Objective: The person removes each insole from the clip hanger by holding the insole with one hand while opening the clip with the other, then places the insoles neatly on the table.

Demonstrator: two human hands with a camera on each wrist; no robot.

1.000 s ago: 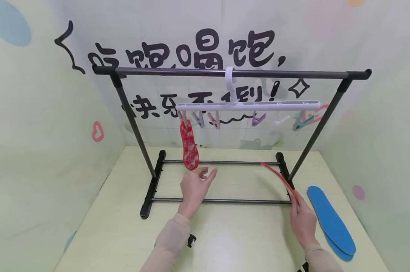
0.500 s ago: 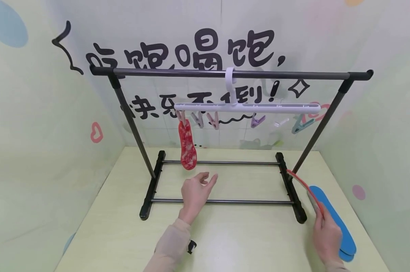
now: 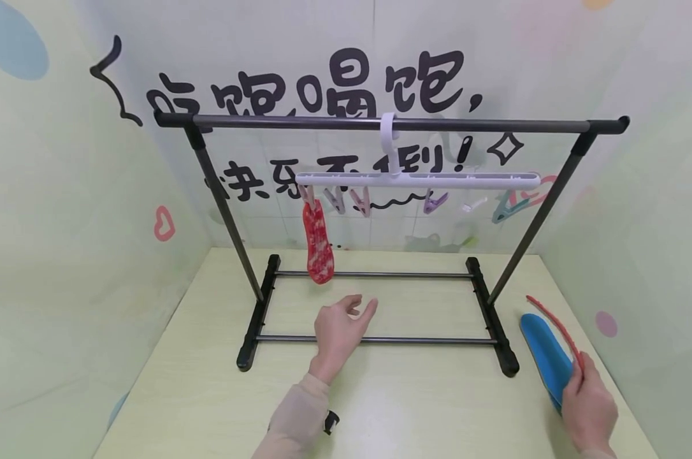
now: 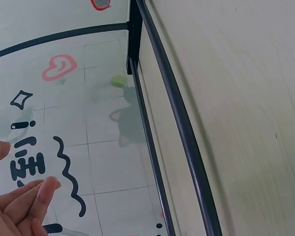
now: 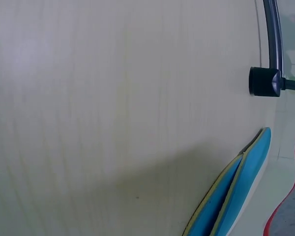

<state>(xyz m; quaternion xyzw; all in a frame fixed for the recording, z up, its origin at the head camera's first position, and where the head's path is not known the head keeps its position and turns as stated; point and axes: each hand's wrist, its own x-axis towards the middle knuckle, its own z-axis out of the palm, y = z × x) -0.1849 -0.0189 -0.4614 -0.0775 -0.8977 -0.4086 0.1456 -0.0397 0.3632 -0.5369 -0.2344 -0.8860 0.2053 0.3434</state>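
Note:
My right hand (image 3: 589,405) grips one end of a thin red-edged insole (image 3: 558,324), seen nearly edge-on above two blue insoles (image 3: 543,350) at the table's right side. Its grey face shows at the edge of the right wrist view. Over the front bar of the rack, my left hand (image 3: 343,328) hangs with loosely bent fingers and nothing in them; thumb and fingers are apart in the left wrist view. A red-and-white patterned insole (image 3: 320,248) dangles from a pink clip (image 3: 308,195) at the left end of the lilac hanger (image 3: 449,181).
The black drying rack (image 3: 277,122) stands on the pale table (image 3: 415,401), its feet spread left and right. Several more clips, among them a purple clip (image 3: 434,202) and a teal clip (image 3: 508,207), hang along the hanger. Printed cloth walls enclose the table.
My right hand has carried the red-edged insole rightward from beside the rack's right foot to above the blue insoles. The left hand has shifted slightly right and down, away from the hanging insole.

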